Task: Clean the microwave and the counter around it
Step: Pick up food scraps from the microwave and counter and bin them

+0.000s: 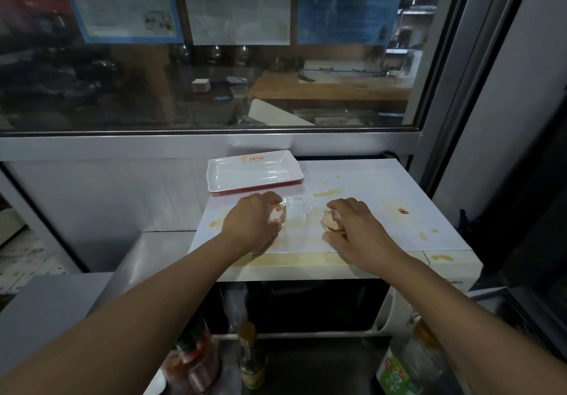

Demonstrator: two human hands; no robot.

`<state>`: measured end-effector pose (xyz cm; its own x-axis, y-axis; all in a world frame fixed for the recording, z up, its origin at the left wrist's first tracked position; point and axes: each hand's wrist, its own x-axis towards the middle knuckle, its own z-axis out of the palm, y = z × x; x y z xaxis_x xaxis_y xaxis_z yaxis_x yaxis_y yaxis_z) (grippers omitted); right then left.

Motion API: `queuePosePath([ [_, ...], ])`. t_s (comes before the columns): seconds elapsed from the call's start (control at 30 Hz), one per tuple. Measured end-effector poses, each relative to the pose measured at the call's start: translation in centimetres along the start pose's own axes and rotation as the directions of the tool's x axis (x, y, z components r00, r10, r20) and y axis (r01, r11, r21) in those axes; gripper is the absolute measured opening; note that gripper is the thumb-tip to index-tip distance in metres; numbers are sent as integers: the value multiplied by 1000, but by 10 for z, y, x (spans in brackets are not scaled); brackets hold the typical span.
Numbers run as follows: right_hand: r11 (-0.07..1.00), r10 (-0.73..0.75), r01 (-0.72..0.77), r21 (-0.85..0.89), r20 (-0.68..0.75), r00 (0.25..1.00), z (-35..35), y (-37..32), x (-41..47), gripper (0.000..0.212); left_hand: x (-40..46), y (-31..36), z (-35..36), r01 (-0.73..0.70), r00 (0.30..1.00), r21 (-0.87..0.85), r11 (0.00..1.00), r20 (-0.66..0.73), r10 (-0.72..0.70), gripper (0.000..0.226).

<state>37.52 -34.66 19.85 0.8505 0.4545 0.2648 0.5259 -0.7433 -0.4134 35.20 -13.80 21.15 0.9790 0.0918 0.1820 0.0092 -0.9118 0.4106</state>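
Note:
The white microwave (362,186) stands below me, its top smeared with yellowish stains and a clear wet puddle (302,212) in the middle. My left hand (254,223) rests on the top, its fingers closed around a small pale orange piece that looks like an eggshell half (277,214). My right hand (352,226) grips a second, similar orange piece (332,221) a short way to the right. The puddle lies between the two hands. Dried yellow streaks (326,193) run behind them, and more mark the front edge (441,257).
A white rectangular tray with a red rim (254,173) sits at the back left of the microwave top. A glass window (214,72) rises behind. In front stand a red-filled jar (193,361), a dark sauce bottle (251,361) and an oil bottle (411,361).

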Motion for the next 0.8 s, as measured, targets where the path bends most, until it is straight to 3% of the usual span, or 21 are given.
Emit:
queuePosePath([
  [0.8, 999, 12, -10, 42, -42, 999, 3, 1, 0, 39, 0, -5, 9, 30, 998, -22, 999, -54, -31, 52],
])
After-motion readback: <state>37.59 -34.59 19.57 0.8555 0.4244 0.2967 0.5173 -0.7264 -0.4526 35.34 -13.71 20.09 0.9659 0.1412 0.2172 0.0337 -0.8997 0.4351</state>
